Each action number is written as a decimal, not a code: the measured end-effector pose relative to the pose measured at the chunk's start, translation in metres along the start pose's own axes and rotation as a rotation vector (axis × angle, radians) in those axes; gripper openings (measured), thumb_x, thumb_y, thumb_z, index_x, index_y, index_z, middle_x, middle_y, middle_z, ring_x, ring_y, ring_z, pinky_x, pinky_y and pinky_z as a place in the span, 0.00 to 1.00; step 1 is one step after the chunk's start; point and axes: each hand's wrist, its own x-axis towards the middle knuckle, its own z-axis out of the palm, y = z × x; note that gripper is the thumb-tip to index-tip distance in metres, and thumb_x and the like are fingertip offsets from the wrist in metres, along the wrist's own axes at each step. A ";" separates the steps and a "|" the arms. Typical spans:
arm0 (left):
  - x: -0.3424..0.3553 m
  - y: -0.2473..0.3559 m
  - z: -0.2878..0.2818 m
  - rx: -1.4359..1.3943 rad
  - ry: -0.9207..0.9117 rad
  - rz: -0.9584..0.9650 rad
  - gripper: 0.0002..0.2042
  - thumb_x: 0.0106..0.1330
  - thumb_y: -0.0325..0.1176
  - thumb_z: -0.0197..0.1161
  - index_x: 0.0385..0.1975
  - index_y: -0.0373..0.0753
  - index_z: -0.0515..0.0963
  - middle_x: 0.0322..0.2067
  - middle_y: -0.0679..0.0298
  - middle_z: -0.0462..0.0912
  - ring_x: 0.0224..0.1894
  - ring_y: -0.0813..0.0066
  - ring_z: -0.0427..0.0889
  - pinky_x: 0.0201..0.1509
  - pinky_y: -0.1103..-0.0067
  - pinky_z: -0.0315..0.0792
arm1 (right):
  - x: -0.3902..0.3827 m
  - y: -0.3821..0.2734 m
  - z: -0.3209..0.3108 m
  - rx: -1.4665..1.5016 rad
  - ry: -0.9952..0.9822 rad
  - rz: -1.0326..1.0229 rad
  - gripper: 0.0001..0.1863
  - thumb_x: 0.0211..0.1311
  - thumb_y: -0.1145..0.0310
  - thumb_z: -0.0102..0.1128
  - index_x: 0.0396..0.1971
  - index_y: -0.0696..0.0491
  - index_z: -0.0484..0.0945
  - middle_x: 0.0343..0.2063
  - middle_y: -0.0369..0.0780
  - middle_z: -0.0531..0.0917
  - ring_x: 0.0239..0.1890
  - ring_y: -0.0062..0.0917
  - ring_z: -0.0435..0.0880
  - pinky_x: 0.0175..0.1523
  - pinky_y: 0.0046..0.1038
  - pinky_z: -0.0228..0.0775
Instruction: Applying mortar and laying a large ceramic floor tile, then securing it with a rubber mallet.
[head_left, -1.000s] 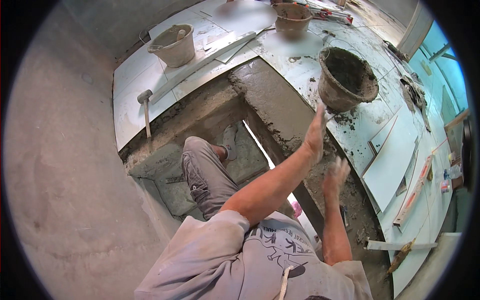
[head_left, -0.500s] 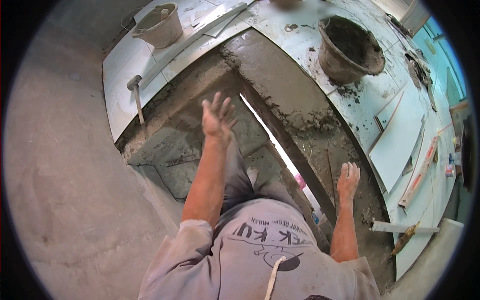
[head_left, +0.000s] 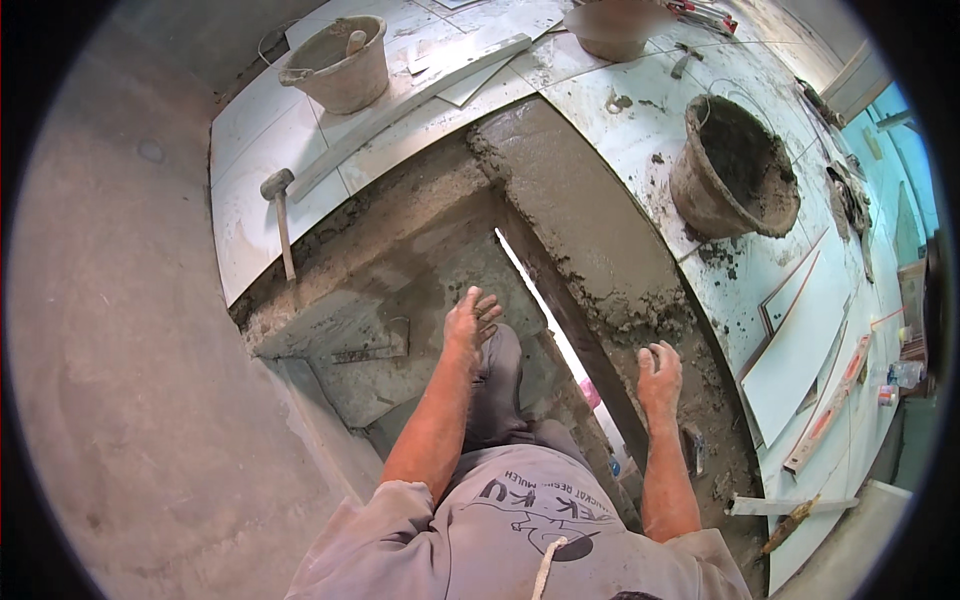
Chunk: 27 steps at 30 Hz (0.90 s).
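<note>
My left hand hangs over the sunken concrete step, above my trouser leg, its fingers apart and nothing in it. My right hand is over the rough near end of the wet mortar strip, fingers loosely bent and holding nothing visible. Smooth at its far part, the mortar turns lumpy close to the right hand. Beside my right forearm lies a small dark tool, its kind unclear. A metal square rests on the step left of my left hand.
A mallet leans over the left edge of the white tiles. Mortar-caked buckets stand beyond: one at far left, one at right. Cut tile pieces and a red-and-white spirit level lie at right. A narrow gap runs beside the step.
My view has shifted, so the tiles and buckets sit lower. My left hand has come down toward my body; my right has moved leftward. The small dark tool now shows beside my right forearm.
</note>
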 end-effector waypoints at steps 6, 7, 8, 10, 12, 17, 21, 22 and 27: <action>0.027 0.042 0.015 0.034 -0.022 -0.036 0.27 0.68 0.51 0.51 0.59 0.37 0.64 0.54 0.59 0.74 0.51 0.67 0.75 0.60 0.63 0.62 | 0.035 -0.055 0.003 0.027 -0.124 -0.058 0.22 0.62 0.57 0.55 0.46 0.61 0.74 0.52 0.53 0.73 0.56 0.45 0.70 0.61 0.39 0.60; 0.027 0.054 0.013 0.055 -0.016 -0.047 0.27 0.67 0.51 0.52 0.58 0.38 0.65 0.53 0.60 0.75 0.50 0.69 0.76 0.59 0.63 0.62 | 0.037 -0.068 -0.005 0.018 -0.120 -0.042 0.22 0.62 0.57 0.55 0.46 0.61 0.74 0.52 0.53 0.73 0.56 0.45 0.70 0.61 0.39 0.60; 0.025 0.065 0.010 0.061 -0.028 -0.062 0.27 0.67 0.51 0.52 0.58 0.38 0.65 0.53 0.60 0.75 0.50 0.69 0.76 0.59 0.63 0.62 | 0.038 -0.083 -0.016 0.019 -0.153 0.010 0.21 0.62 0.58 0.55 0.45 0.61 0.75 0.49 0.52 0.74 0.54 0.44 0.72 0.59 0.38 0.62; 0.017 0.090 0.005 0.078 -0.020 -0.105 0.25 0.68 0.50 0.52 0.56 0.38 0.68 0.50 0.62 0.77 0.48 0.71 0.77 0.57 0.64 0.63 | 0.041 -0.114 -0.044 0.022 -0.216 0.099 0.19 0.61 0.59 0.56 0.43 0.59 0.76 0.45 0.51 0.78 0.50 0.43 0.76 0.56 0.37 0.66; 0.016 0.117 -0.001 0.097 -0.027 -0.098 0.24 0.68 0.50 0.51 0.56 0.39 0.68 0.49 0.63 0.78 0.47 0.72 0.77 0.57 0.64 0.62 | 0.035 -0.138 -0.064 -0.004 -0.205 0.099 0.19 0.61 0.58 0.55 0.43 0.58 0.77 0.42 0.49 0.80 0.47 0.41 0.78 0.53 0.35 0.68; -0.014 0.186 0.026 0.082 -0.097 -0.008 0.24 0.67 0.50 0.51 0.55 0.38 0.69 0.47 0.63 0.79 0.48 0.72 0.78 0.59 0.61 0.59 | 0.017 -0.160 -0.112 -0.090 -0.302 0.256 0.18 0.60 0.56 0.54 0.41 0.55 0.79 0.39 0.48 0.82 0.45 0.40 0.80 0.50 0.35 0.70; -0.034 0.216 0.015 0.143 -0.103 0.038 0.26 0.67 0.51 0.51 0.57 0.38 0.67 0.50 0.61 0.78 0.49 0.70 0.77 0.60 0.61 0.59 | 0.030 -0.173 -0.132 -0.165 -0.411 0.219 0.19 0.61 0.54 0.52 0.40 0.56 0.79 0.39 0.49 0.81 0.45 0.42 0.79 0.50 0.37 0.69; -0.033 0.216 0.006 0.124 -0.095 0.026 0.27 0.67 0.51 0.51 0.58 0.37 0.67 0.50 0.61 0.78 0.49 0.69 0.77 0.60 0.61 0.59 | 0.036 -0.178 -0.137 -0.165 -0.385 0.242 0.19 0.61 0.54 0.52 0.40 0.56 0.79 0.39 0.49 0.81 0.45 0.42 0.79 0.50 0.37 0.69; -0.039 0.215 -0.003 0.140 -0.053 -0.015 0.26 0.67 0.51 0.52 0.56 0.37 0.68 0.49 0.61 0.79 0.46 0.70 0.79 0.55 0.65 0.64 | 0.051 -0.166 -0.149 -0.121 -0.274 0.273 0.20 0.60 0.53 0.52 0.38 0.55 0.79 0.37 0.51 0.81 0.44 0.45 0.79 0.50 0.39 0.69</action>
